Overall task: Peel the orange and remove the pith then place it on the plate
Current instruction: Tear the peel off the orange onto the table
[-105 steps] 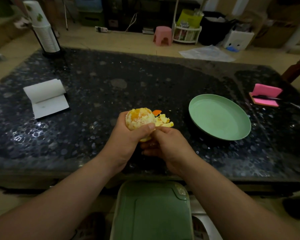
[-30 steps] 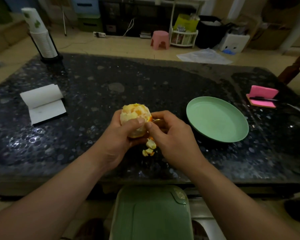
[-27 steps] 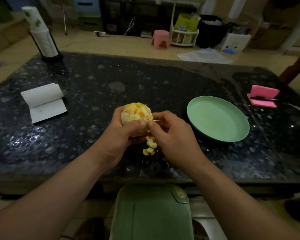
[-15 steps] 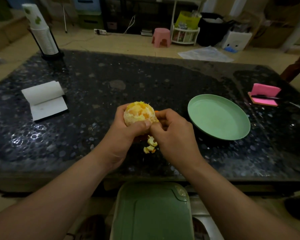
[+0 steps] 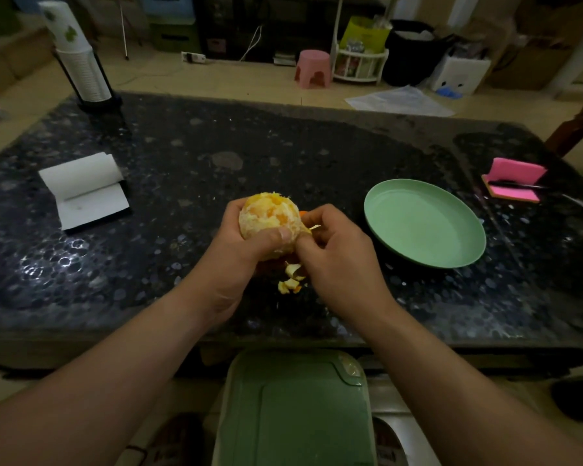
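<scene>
My left hand (image 5: 239,250) grips a mostly peeled orange (image 5: 266,216) above the dark table, thumb across its front. Pale pith covers much of the fruit, with orange flesh showing at the top. My right hand (image 5: 337,257) is curled against the orange's right side and pinches a thin strip of peel or pith (image 5: 313,227) there. Loose peel scraps (image 5: 290,280) lie on the table just below my hands. The green plate (image 5: 451,260) sits bare to the right of my hands.
A white notepad (image 5: 85,190) lies at the left and a cup stack (image 5: 81,62) stands at the back left. A pink sponge with a pen (image 5: 515,183) is at the far right. A green lidded bin (image 5: 293,408) sits below the table's near edge.
3.5 s ago a large peel flap hung at the orange's right; now peel scraps lie on the table. My right hand keeps picking at the fruit's right side.
</scene>
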`<action>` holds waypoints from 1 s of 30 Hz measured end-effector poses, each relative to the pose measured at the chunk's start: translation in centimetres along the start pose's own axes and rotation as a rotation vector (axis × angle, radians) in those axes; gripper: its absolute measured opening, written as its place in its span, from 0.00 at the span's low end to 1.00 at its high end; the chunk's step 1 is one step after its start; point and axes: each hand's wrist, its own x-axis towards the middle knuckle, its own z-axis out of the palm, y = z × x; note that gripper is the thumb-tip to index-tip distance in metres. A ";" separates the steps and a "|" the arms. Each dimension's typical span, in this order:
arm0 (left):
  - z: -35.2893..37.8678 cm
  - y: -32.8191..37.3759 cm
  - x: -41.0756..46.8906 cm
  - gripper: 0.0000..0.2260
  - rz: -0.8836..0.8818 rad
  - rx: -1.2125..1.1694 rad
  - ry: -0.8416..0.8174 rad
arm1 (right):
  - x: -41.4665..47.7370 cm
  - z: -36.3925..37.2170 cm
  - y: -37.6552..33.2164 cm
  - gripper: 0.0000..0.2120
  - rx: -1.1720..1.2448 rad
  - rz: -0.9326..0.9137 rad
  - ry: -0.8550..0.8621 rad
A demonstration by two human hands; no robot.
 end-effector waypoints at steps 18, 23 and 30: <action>-0.6 0.0 0.5 0.30 0.003 0.009 -0.027 | 1.1 -0.2 0.8 0.03 -0.047 -0.023 0.002; -0.5 -0.4 0.5 0.29 -0.028 -0.032 -0.012 | 1.2 -0.1 0.8 0.04 -0.058 -0.010 0.028; -1.1 0.2 0.9 0.32 -0.203 -0.390 0.021 | 1.6 0.2 1.6 0.04 0.189 0.248 0.031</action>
